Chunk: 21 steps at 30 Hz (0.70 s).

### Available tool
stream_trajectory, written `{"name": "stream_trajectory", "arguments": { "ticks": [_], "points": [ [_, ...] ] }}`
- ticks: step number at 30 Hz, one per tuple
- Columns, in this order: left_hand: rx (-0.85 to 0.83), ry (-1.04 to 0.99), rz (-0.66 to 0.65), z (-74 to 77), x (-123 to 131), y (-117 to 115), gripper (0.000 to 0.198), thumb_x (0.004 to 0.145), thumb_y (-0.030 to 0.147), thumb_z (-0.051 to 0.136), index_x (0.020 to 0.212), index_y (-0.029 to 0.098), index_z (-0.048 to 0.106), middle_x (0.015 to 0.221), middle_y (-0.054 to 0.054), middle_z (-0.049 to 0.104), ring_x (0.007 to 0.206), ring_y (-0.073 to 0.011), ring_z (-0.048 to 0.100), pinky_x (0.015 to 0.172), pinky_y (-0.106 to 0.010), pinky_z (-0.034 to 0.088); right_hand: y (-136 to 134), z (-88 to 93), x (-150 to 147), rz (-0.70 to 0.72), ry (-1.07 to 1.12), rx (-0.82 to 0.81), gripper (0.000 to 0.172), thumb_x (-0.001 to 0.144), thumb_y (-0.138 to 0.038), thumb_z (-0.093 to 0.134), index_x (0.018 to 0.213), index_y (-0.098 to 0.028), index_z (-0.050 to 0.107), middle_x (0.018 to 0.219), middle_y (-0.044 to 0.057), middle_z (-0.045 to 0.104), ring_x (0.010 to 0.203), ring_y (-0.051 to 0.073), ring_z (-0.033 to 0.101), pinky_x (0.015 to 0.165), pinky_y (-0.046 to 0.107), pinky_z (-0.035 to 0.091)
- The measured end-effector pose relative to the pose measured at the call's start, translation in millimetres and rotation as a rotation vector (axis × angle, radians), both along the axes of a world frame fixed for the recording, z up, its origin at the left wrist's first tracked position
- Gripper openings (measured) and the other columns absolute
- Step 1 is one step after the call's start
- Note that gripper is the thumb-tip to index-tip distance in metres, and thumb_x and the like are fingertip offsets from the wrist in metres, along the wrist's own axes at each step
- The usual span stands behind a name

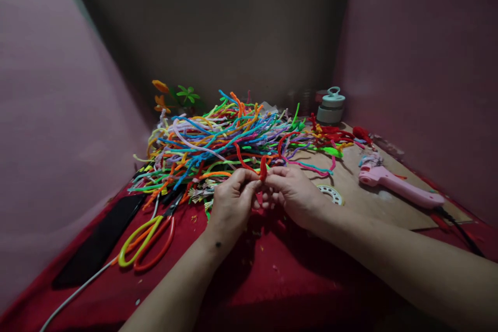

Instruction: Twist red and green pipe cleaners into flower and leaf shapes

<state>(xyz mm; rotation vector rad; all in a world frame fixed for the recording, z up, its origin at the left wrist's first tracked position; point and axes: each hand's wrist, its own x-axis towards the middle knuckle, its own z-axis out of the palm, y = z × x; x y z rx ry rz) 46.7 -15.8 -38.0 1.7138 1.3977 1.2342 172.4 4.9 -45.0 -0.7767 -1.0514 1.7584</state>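
Left hand [231,199] and right hand [293,192] both pinch a red pipe cleaner [263,167] just above the desk [272,280], beside the colourful pile [225,135]. Its long end could snag there and slip out.

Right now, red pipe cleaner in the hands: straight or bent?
Bent: red pipe cleaner folds where left hand and right hand pinch it.

It was just two bare hands, the left hand [232,199] and the right hand [295,194], each on a bare forearm that ran off the near edge. Left forearm [175,290] looked slimmer in the shot, right forearm [408,264] broader. Only marking was a small dark dot on the left wrist [218,244].
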Motion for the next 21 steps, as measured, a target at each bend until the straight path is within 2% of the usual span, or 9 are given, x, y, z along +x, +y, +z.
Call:
{"name": "stream_trajectory", "arguments": {
  "ticks": [3, 7, 10, 13, 15, 19, 21],
  "points": [
    [0.007, 0.007, 0.002, -0.8, 3, 0, 0.008, 0.078, 0.023, 0.054, 0.073, 0.018, 0.055, 0.053, 0.006, 0.055, 0.041, -0.0070, 0.050, 0.042, -0.017, 0.039, 2, -1.4, 1, -0.018, -0.029, 0.033, 0.003, 0.062, -0.013, 0.050, 0.063, -0.015, 0.049, 0.051, -0.003, 0.050, 0.042, 0.009, 0.049, 0.045, 0.023, 0.041],
    [-0.063, -0.032, 0.001, 2.8, 4, 1, 0.009, 0.078, 0.025, 0.054, 0.073, 0.017, 0.054, 0.054, 0.006, 0.054, 0.039, -0.0066, 0.048, 0.039, -0.017, 0.036, 2, 1.4, 5, -0.073, -0.200, 0.160, 0.004, 0.065, -0.014, 0.047, 0.062, -0.016, 0.047, 0.047, -0.005, 0.047, 0.039, 0.008, 0.043, 0.038, 0.019, 0.031],
    [-0.076, -0.085, -0.008, 8.4, 2, 2, 0.011, 0.073, 0.026, 0.061, 0.075, 0.016, 0.056, 0.063, 0.004, 0.058, 0.046, -0.0064, 0.050, 0.044, -0.016, 0.037, 2, 5.3, 7, -0.148, -0.351, 0.249, 0.004, 0.066, -0.015, 0.047, 0.063, -0.017, 0.047, 0.050, -0.006, 0.045, 0.042, 0.007, 0.041, 0.041, 0.020, 0.032],
    [-0.093, -0.171, -0.061, 13.5, 0, 2, 0.020, 0.069, 0.026, 0.066, 0.084, 0.016, 0.059, 0.073, 0.002, 0.060, 0.056, -0.0064, 0.051, 0.049, -0.016, 0.038, 1, 6.6, 8, -0.243, -0.565, 0.425, 0.009, 0.067, -0.020, 0.051, 0.060, -0.017, 0.047, 0.053, -0.005, 0.045, 0.049, 0.008, 0.041, 0.047, 0.021, 0.032],
    [-0.121, -0.222, -0.097, 15.4, -1, 1, 0.021, 0.070, 0.027, 0.066, 0.086, 0.015, 0.060, 0.071, 0.001, 0.059, 0.055, -0.0055, 0.048, 0.048, -0.015, 0.036, -1, 5.9, 7, -0.249, -0.659, 0.531, 0.012, 0.069, -0.021, 0.052, 0.058, -0.016, 0.047, 0.054, -0.004, 0.045, 0.052, 0.008, 0.041, 0.049, 0.022, 0.032],
    [-0.178, -0.328, -0.103, 16.2, -3, 0, 0.016, 0.074, 0.028, 0.062, 0.074, 0.012, 0.060, 0.053, 0.005, 0.048, 0.044, -0.0027, 0.037, 0.041, -0.014, 0.029, -5, 6.0, 6, -0.200, -0.646, 0.587, 0.010, 0.071, -0.019, 0.050, 0.061, -0.016, 0.050, 0.057, -0.004, 0.048, 0.054, 0.008, 0.043, 0.052, 0.021, 0.034],
    [-0.204, -0.406, -0.117, 16.1, -5, 1, 0.017, 0.074, 0.029, 0.062, 0.073, 0.012, 0.059, 0.052, 0.005, 0.046, 0.043, -0.0023, 0.037, 0.039, -0.014, 0.029, -6, 7.3, 6, -0.197, -0.605, 0.595, 0.010, 0.072, -0.020, 0.052, 0.063, -0.015, 0.052, 0.060, -0.003, 0.050, 0.056, 0.009, 0.045, 0.053, 0.021, 0.035]
  ]
}}
